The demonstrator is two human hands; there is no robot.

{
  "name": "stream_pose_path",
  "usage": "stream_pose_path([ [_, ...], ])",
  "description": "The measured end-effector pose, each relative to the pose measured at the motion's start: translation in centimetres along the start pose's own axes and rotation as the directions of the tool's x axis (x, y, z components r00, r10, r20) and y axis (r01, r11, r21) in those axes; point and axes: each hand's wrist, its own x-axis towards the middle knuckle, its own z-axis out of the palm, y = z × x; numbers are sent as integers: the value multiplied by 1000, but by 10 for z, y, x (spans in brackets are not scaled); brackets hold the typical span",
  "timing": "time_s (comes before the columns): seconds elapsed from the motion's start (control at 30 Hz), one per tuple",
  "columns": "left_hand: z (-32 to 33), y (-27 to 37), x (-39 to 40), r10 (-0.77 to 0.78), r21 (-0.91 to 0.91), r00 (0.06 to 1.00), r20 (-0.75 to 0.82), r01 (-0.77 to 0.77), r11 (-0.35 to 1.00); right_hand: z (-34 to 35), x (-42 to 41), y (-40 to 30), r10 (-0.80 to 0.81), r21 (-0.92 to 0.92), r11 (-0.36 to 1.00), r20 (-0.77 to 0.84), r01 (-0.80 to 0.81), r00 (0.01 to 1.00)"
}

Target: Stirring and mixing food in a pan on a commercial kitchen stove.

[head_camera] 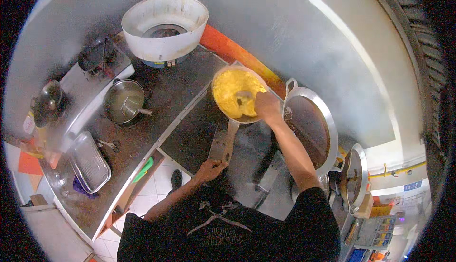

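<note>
A frying pan [243, 121] full of a yellow, egg-like mixture [229, 91] sits in front of me on the dark cooking surface. My left hand [212, 170] is closed on the end of its flat metal handle [231, 137]. Over the right side of the pan is my right hand [267, 106], closed in a fist. A blurred, greyish utensil head [243, 94] shows in the mixture beside that fist, and its handle is hidden in the hand. A small dark gap in the mixture lies by the utensil.
Large metal pots [331, 133] of dark liquid stand to the right, near my forearm. On the left counter are a pot with a ladle [124, 101], a foil tray [91, 162] and scissors [113, 145]. A tall white metal ring [160, 44] surrounds a burner at the back.
</note>
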Motion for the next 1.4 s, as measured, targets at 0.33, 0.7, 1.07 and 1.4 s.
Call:
stream_pose_path([
  [0.33, 24, -37, 21, 163, -192, 980, -111, -182, 964, -57, 25, 10, -59, -243, 969, -7, 56, 998],
  [0.7, 22, -37, 19, 163, -101, 978, -129, -176, 979, -17, 26, -87, -152, -147, 974, 153, 174, 976],
  [1.07, 18, -21, 14, 177, -120, 981, -82, -186, 975, 36, 51, 7, -157, -361, 916, 86, 177, 984],
  [1.4, 10, -21, 8, 104, -77, 990, -94, -112, 991, -89, -61, 13, -30, -287, 954, 205, 89, 978],
])
